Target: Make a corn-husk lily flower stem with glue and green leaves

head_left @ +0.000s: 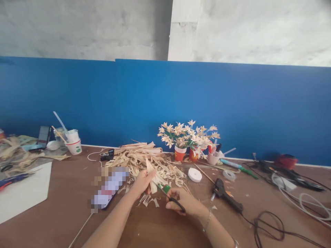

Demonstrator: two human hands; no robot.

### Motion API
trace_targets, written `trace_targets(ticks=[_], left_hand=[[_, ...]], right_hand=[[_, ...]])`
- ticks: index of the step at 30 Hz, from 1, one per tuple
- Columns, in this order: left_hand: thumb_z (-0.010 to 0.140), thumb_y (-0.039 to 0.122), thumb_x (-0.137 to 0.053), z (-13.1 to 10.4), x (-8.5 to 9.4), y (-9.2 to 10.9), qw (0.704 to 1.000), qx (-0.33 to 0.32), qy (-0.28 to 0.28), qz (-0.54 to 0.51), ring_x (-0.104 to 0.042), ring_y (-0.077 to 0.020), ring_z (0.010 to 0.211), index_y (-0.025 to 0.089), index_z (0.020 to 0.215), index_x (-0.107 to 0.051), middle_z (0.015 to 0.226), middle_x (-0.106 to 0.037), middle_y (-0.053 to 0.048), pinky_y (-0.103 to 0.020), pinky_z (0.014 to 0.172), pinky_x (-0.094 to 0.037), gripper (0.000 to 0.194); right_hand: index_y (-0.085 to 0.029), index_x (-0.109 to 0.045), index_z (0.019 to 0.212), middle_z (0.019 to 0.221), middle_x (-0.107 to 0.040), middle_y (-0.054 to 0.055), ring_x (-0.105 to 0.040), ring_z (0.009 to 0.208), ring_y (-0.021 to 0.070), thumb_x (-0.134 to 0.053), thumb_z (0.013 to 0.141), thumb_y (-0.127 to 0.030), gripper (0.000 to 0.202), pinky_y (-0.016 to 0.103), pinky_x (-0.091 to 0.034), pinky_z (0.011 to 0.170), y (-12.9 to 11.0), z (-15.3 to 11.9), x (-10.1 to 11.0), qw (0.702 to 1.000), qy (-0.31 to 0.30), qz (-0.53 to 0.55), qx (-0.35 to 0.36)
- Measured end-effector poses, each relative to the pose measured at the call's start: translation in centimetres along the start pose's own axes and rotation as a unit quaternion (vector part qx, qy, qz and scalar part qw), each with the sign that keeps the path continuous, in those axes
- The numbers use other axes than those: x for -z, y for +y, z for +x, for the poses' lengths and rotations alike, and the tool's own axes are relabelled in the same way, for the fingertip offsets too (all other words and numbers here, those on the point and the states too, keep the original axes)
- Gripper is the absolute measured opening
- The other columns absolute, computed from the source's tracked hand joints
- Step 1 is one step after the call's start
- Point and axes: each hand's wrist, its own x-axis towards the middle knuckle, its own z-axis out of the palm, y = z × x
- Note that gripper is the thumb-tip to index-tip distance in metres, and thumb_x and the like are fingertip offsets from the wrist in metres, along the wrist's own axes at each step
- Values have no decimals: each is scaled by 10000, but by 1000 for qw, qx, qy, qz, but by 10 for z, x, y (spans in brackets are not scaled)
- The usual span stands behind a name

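Note:
My left hand (143, 181) pinches a pale dried husk piece (152, 175), its pointed tip upward, in front of the husk heap. Black-handled scissors (176, 204) are in my right hand (184, 201), their blades pointing up and left at the lower end of the held husk. Behind both hands lies a heap of dried husk strips (139, 155), with small cut scraps (150, 199) just below my left hand. A small green item (166, 188) shows beside the scissor blades; its shape is partly hidden.
Paper cups (180, 154) hold pale husk flowers (179, 130) at the back. A black glue gun (227, 195) and white tape roll (194, 175) lie right. A phone (111, 189) lies left, near a white board (28, 193). Cables (269, 224) run across the right side.

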Motion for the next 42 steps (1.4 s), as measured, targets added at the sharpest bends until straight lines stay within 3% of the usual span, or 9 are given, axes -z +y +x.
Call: trace_targets(ticks=[6,11,21,42], left_hand=[[716,490,-580,3,2,-1,1000,-6,6,29,-382,-83,232,174,604,-511,338,-495,44,-171,247,-217,342],[673,417,-642,7,5,2,997,-31,55,50,-400,-70,307,157,563,-527,364,-459,63,-168,322,-276,305],[692,393,-613,11,10,2,989,-48,118,71,-378,-72,314,147,605,-571,373,-430,71,-179,331,-247,265],[695,411,-619,10,7,0,994,-41,80,64,-380,-63,299,156,563,-527,367,-428,72,-170,323,-248,301]], right_hand=[[-161,-497,740,411,-428,-114,-315,306,21,-732,612,-447,392,143,-205,279,5,2,2,1000,-7,-13,-3],[-164,-487,750,419,-463,-103,-353,304,29,-734,596,-455,411,137,-223,280,6,3,3,1000,1,-13,-22],[-163,-494,752,432,-494,-86,-402,322,43,-738,594,-420,389,129,-281,275,10,2,6,999,-9,-14,-28],[-165,-483,737,425,-475,-103,-352,298,29,-733,586,-405,378,136,-218,274,-1,0,1,999,-14,-26,-38]])
